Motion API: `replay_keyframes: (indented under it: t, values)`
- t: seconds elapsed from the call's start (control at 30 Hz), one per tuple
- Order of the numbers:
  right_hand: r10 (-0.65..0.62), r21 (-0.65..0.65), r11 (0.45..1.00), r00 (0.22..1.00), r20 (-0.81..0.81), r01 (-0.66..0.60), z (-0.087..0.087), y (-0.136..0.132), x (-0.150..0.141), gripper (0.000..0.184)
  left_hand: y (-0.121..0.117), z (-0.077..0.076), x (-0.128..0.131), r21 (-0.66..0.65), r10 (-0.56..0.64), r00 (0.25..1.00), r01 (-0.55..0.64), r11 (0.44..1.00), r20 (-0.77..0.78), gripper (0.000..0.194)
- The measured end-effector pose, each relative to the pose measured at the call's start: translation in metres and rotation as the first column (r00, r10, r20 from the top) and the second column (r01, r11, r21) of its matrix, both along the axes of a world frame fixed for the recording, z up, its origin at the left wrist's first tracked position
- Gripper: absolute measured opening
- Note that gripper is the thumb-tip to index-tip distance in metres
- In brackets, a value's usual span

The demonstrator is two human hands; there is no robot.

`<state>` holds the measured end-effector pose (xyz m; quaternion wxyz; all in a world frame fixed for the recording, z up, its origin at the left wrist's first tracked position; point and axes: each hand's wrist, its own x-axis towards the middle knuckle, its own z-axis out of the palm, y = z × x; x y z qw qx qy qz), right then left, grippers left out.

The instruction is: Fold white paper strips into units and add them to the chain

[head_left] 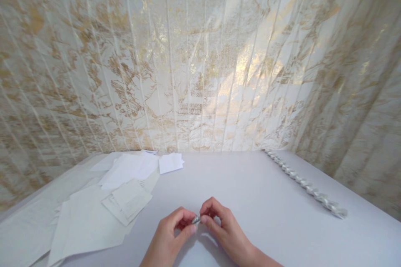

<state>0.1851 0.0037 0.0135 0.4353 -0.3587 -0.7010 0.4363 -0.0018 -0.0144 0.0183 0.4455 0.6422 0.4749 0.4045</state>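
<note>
Close to the front of the table, a small grey folded piece, apparently paper (pixel 196 220), is held up between both hands. My left hand (pixel 171 230) pinches it from the left with thumb and fingertips. From the other side, the thumb and index finger of my right hand (pixel 224 226) close on its right end. Fingertips cover much of the piece, so its exact shape is hard to make out. To the right lies a long zigzag chain of folded paper (pixel 308 185), apart from both hands.
Loose paper sheets (pixel 90 221) overlap on the left of the white table (pixel 250 183), with smaller cut pieces (pixel 130 200) on top. A small stack of white paper (pixel 171 162) lies at the back. A patterned gold-and-white curtain (pixel 188 71) hangs behind the table.
</note>
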Motion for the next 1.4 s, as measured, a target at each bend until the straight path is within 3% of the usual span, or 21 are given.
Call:
replay_keyframes:
  t: [0.07, 0.33, 0.53, 0.6, 0.73, 0.93, 1.07, 1.23, 1.3, 1.4]
  values:
    - [-0.038, 0.06, 0.998, 0.994, 0.102, 0.032, 0.0, 0.0, 0.001, 0.005, 0.002, -0.002, 0.0, 0.005, 0.014, 0.999, -0.014, 1.0, -0.029, 0.017]
    - [-0.072, 0.153, 0.988, 0.963, 0.261, 0.032, 0.005, -0.004, 0.001, 0.026, 0.006, -0.018, -0.001, 0.012, -0.026, 0.998, 0.025, 1.0, 0.058, 0.017]
    - [-0.11, 0.357, 0.934, 0.926, 0.361, -0.028, 0.01, -0.004, 0.002, 0.018, 0.002, -0.011, -0.001, 0.025, -0.01, 0.999, 0.011, 1.0, -0.047, 0.009]
    - [-0.095, 0.324, 0.945, 0.923, 0.373, -0.034, 0.011, -0.005, 0.002, 0.014, 0.0, -0.007, 0.0, 0.036, -0.001, 0.997, 0.003, 0.999, -0.073, 0.012]
    - [-0.091, 0.112, 0.992, 0.962, 0.258, 0.064, 0.008, -0.004, 0.0, 0.009, -0.002, -0.002, 0.001, 0.08, 0.04, 0.999, -0.041, 0.996, 0.01, 0.019]
    - [-0.131, -0.063, 0.988, 0.986, 0.1, 0.138, 0.002, 0.001, -0.002, 0.013, -0.002, -0.003, -0.001, 0.003, 0.105, 0.979, -0.107, 0.994, 0.174, 0.033]
    - [-0.147, -0.01, 0.989, 0.98, 0.134, 0.149, 0.003, 0.0, -0.001, 0.011, -0.002, -0.002, -0.002, 0.03, 0.143, 0.985, -0.147, 0.989, 0.096, 0.03]
    - [-0.132, 0.163, 0.982, 0.956, 0.261, 0.091, 0.005, -0.005, 0.0, 0.009, 0.0, -0.004, -0.003, 0.227, 0.079, 0.993, -0.059, 0.972, -0.082, 0.015]
    - [-0.131, 0.198, 0.977, 0.952, 0.278, 0.077, 0.006, -0.006, -0.001, 0.009, 0.001, -0.005, -0.003, 0.256, 0.091, 0.994, -0.071, 0.964, -0.066, 0.017]
    - [-0.124, 0.163, 0.983, 0.955, 0.268, 0.082, 0.008, -0.005, -0.002, 0.009, 0.004, -0.008, -0.004, 0.187, 0.11, 0.992, -0.12, 0.975, 0.063, 0.022]
